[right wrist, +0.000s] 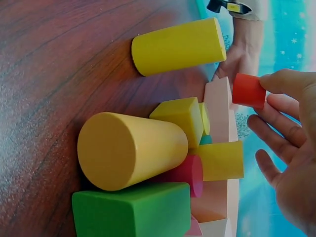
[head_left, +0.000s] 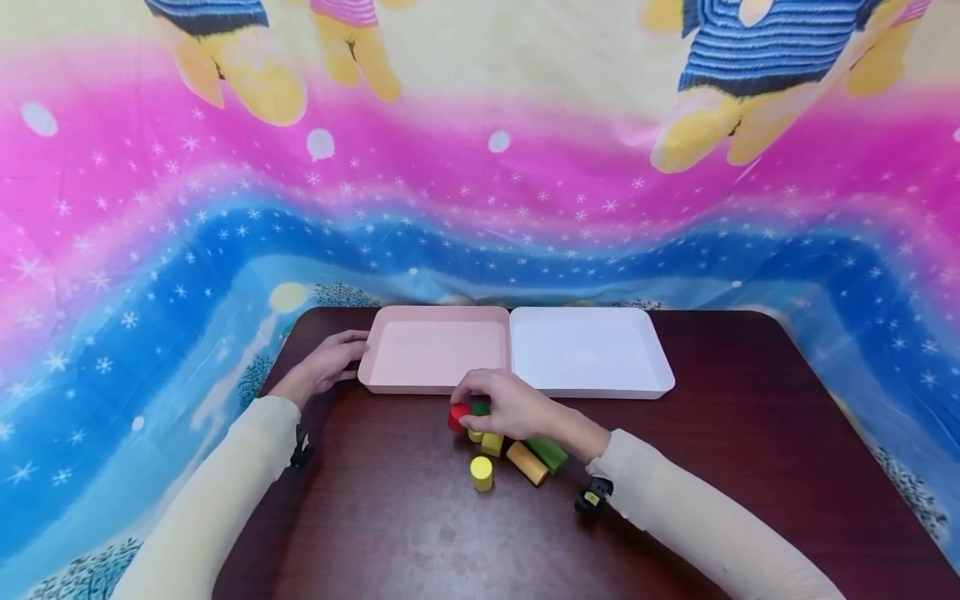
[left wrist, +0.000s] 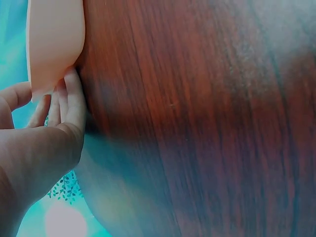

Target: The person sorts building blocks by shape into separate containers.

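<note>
My right hand [head_left: 513, 404] pinches a small red cylinder block [right wrist: 248, 91] between thumb and fingertip, raised over a group of blocks. My left hand [head_left: 330, 362] rests against the left end of the pink tray [head_left: 438, 350], its fingers spread along the wall; the left wrist view shows fingers [left wrist: 74, 96] touching the tray corner. Below the right hand lie an orange cylinder [right wrist: 106, 153], a green block [right wrist: 103, 212] and yellow blocks [right wrist: 173, 118]. A pinkish-red cylinder [right wrist: 196, 175] is partly hidden behind the orange one. Nearer the body, a yellow cylinder [head_left: 482, 473] stands upright, apart from the group.
A white tray [head_left: 592, 350] sits against the right side of the pink one near the back of the dark wooden table [head_left: 405, 500]. No blocks show inside either tray. A patterned curtain [head_left: 480, 233] hangs behind the table's far edge and along both sides.
</note>
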Available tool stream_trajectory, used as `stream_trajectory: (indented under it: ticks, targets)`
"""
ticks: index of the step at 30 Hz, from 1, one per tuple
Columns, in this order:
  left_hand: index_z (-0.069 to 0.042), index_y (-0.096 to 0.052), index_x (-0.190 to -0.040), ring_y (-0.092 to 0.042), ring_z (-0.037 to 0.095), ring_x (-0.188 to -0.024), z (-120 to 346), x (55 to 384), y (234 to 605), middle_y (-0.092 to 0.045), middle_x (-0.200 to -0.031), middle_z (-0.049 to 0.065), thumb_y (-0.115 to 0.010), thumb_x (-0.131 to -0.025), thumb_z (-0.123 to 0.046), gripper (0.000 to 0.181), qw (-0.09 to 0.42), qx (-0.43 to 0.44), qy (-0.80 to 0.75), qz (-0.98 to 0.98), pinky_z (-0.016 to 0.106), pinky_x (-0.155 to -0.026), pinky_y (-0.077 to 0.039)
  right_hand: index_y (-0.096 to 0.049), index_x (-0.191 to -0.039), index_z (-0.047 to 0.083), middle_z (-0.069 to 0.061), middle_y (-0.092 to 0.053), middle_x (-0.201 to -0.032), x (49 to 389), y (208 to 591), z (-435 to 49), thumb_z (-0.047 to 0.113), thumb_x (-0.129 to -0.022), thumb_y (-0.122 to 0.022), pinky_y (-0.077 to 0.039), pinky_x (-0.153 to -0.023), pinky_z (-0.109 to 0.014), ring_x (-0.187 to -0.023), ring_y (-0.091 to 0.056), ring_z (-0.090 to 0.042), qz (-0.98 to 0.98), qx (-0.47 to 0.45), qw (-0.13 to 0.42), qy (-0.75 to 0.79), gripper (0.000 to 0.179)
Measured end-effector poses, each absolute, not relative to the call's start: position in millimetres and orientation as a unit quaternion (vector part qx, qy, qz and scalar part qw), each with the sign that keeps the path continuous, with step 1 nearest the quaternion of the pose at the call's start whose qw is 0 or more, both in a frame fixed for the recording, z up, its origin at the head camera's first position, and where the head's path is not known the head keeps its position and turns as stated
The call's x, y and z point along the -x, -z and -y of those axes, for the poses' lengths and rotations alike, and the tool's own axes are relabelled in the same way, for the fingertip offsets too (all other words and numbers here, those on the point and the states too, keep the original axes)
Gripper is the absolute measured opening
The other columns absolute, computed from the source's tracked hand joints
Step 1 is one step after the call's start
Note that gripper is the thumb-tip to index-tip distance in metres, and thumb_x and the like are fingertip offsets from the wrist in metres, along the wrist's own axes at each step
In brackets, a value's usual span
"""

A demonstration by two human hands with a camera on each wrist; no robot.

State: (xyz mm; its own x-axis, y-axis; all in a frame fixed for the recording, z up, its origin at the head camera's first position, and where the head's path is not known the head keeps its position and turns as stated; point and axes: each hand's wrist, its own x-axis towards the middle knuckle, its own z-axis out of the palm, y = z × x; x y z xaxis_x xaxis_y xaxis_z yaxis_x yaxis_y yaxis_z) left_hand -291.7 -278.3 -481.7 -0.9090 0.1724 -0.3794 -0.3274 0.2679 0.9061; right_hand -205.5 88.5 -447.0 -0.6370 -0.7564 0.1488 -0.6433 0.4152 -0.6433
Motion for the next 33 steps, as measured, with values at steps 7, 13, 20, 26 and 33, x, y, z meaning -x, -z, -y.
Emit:
stream_trajectory:
  ticks: [7, 13, 20, 26, 33]
  targets:
    - [-0.008, -0.027, -0.168, -0.047, 0.037, -0.143, 280, 292, 481, -0.042, -0.160, 0.022, -0.047, -0.115, -0.023, 0.059, 0.206, 0.053, -0.603, -0.769, 0.053, -0.116, -0.045, -0.072, -0.115, 0.017, 0.007, -0.068, -0.111, 208, 443, -90, 0.015, -0.094, -0.082, -0.059, -0.097, -0.042, -0.105, -0.068, -0.023, -0.830, 0.420, 0.072, 0.360, 0.023]
    - [-0.007, -0.026, -0.168, -0.046, 0.039, -0.144, 279, 292, 481, -0.042, -0.160, 0.023, -0.045, -0.115, -0.022, 0.058, 0.210, 0.053, -0.598, -0.772, 0.054, -0.117, -0.043, -0.072, -0.115, 0.014, 0.007, -0.066, -0.111, 211, 438, -93, 0.011, -0.093, -0.082, -0.059, -0.099, -0.039, -0.106, -0.066, -0.012, -0.819, 0.417, 0.074, 0.386, 0.024]
    - [-0.008, -0.027, -0.168, -0.046, 0.037, -0.144, 278, 290, 479, -0.043, -0.160, 0.022, -0.045, -0.115, -0.023, 0.058, 0.215, 0.052, -0.599, -0.769, 0.053, -0.116, -0.044, -0.071, -0.111, 0.015, 0.007, -0.066, -0.109, 215, 431, -96, 0.010, -0.093, -0.082, -0.059, -0.094, -0.030, -0.103, -0.063, -0.009, -0.820, 0.424, 0.039, 0.383, 0.022]
    - [-0.009, -0.027, -0.168, -0.045, 0.038, -0.145, 278, 290, 479, -0.043, -0.160, 0.022, -0.046, -0.115, -0.023, 0.058, 0.217, 0.045, -0.597, -0.771, 0.054, -0.118, -0.042, -0.072, -0.111, 0.013, 0.005, -0.066, -0.108, 218, 424, -96, 0.008, -0.093, -0.081, -0.062, -0.092, -0.038, -0.102, -0.064, -0.011, -0.822, 0.420, 0.029, 0.383, 0.021]
    - [-0.008, -0.028, -0.168, -0.045, 0.038, -0.145, 280, 290, 482, -0.041, -0.160, 0.022, -0.045, -0.115, -0.024, 0.057, 0.215, 0.046, -0.592, -0.775, 0.054, -0.118, -0.042, -0.072, -0.114, 0.011, 0.005, -0.066, -0.110, 220, 419, -95, 0.008, -0.094, -0.079, -0.061, -0.093, -0.040, -0.104, -0.065, -0.011, -0.825, 0.418, 0.022, 0.380, 0.021]
